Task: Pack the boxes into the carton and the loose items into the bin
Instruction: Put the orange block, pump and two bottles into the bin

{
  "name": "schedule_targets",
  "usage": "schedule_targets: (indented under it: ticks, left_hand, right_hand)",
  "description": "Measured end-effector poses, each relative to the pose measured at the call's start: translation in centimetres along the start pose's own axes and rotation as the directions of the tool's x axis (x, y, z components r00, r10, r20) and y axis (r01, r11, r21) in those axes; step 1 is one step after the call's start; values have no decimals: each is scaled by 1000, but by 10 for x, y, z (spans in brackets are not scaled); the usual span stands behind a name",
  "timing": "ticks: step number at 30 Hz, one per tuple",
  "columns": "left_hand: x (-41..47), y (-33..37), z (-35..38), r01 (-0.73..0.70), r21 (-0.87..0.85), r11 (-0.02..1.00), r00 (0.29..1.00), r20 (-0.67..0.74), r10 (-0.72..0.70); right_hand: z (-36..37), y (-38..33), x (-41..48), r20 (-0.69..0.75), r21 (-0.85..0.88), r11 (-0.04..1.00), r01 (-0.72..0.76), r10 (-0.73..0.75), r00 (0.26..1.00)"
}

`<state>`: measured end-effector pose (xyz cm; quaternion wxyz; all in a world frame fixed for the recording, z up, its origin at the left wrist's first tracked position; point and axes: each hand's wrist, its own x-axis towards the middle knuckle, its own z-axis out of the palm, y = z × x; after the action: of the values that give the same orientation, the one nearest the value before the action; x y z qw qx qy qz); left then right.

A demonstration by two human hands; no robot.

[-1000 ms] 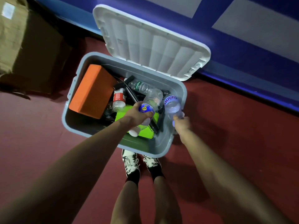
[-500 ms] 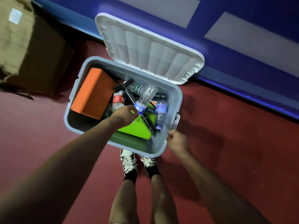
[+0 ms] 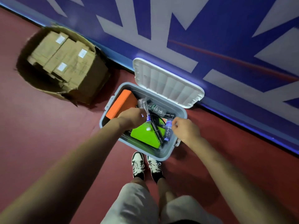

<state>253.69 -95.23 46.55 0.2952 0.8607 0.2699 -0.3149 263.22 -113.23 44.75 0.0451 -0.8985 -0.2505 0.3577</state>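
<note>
Over the open grey bin [image 3: 162,154] by the wall, the left hand [image 3: 132,118] curls against a clear bottle [image 3: 143,104], though whether it truly grips cannot be told; the right hand [image 3: 186,129] hangs loosely curled and empty just beside a purple-labelled bottle [image 3: 168,128] lying inside. Boxes [image 3: 61,52] fill the carton [image 3: 92,81] nearby
</note>
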Motion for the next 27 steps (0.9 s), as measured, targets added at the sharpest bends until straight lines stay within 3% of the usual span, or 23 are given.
schedule_targets:
  ticks: [7,15,27]
  left_hand:
    - [-79,-7,-36,3,-27,1000,989,-147,-7]
    - [-159,-52,-46,57,-106,993,974,-212,-79]
    - [-334,-169,10,65,-368,928,914,-351,-204]
  right_hand:
    - [-47,-53,-45,13,-141,972,187,-187,982]
    - [-58,-127,-92,58,-295,894,337,-335,940]
    - [9,-241,-221,71,-378,800,467,-477,876]
